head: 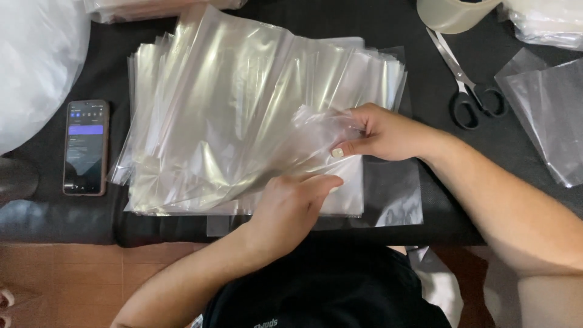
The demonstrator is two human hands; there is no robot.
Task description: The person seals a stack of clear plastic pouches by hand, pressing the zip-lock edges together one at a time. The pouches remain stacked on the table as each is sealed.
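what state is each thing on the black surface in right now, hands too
stack of clear plastic bags: fanned, top sheets lifted
left hand: flat on the stack's near edge
right hand: pinching a crumpled bag corner
dark smartphone: screen lit, face up
black-handled scissors: lying nearly closed
roll of pale tape: partly cut off by the frame

Clear, glossy plastic bags (243, 109) shimmer on the black table (419, 54). Black-handled scissors (470, 91), silver blades. The phone (86, 147) glows with a purple banner on its dark screen.

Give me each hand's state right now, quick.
Left hand: fingers flat, pressing down the stack of clear plastic bags.
Right hand: fingers pinched shut on the top bag's edge.
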